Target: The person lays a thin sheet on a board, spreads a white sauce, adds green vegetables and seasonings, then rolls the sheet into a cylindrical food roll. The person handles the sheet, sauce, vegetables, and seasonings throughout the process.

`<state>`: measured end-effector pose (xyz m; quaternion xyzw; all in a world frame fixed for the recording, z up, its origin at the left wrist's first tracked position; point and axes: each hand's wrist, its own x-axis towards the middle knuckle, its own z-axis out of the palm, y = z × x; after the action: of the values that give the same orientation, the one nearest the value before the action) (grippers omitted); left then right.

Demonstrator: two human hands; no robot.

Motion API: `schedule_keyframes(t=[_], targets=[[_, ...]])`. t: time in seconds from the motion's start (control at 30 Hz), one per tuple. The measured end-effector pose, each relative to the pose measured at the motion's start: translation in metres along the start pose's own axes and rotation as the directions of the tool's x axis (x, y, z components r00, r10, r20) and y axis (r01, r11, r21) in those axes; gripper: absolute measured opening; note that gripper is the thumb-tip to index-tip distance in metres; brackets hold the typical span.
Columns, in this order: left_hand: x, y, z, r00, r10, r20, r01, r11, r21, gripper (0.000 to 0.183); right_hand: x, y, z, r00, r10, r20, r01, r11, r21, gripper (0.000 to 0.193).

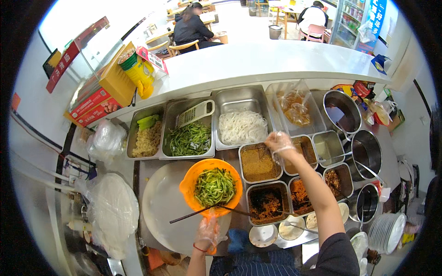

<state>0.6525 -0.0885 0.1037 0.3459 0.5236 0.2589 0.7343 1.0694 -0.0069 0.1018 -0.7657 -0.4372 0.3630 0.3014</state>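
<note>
Lying at the far left is a round white thing under transparent film (113, 214), well apart from both hands. Next to it, the large pale round disc (161, 198) shows its bare surface, so the widest room is left of the orange plastic bowl (187, 184). This bowl, filled with green shreds (214, 186), is above the disc's right part. Two thin dark sticks (186, 216) reach out at its near rim. The left hand (208, 231), in a transparent glove, is closed around the bowl's handle. To the right, room is narrow: a square steel tray of tan sauce (241, 165) has its edge just beside the bowl. Over this tray's far right corner is the gloved right hand (282, 143), fingers curled; I cannot tell if it holds something. The bowl lies left of it and nearer to the person. Steel pots (368, 138) limit the right side.
</note>
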Motion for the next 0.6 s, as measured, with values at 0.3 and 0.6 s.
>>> schedule_keyframes(t=[0.3,0.6], targets=[[-0.016,0.007,0.031,0.989,-0.141,-0.040,0.141,0.990,-0.004,0.020,-0.044,0.017,0.047,0.579,-0.768,0.273,0.810,0.503,-0.302,0.018],[-0.009,0.025,0.026,0.984,-0.101,0.143,0.079,0.985,0.156,0.026,-0.077,0.026,0.024,0.879,-0.465,0.106,0.441,0.709,-0.550,0.013]])
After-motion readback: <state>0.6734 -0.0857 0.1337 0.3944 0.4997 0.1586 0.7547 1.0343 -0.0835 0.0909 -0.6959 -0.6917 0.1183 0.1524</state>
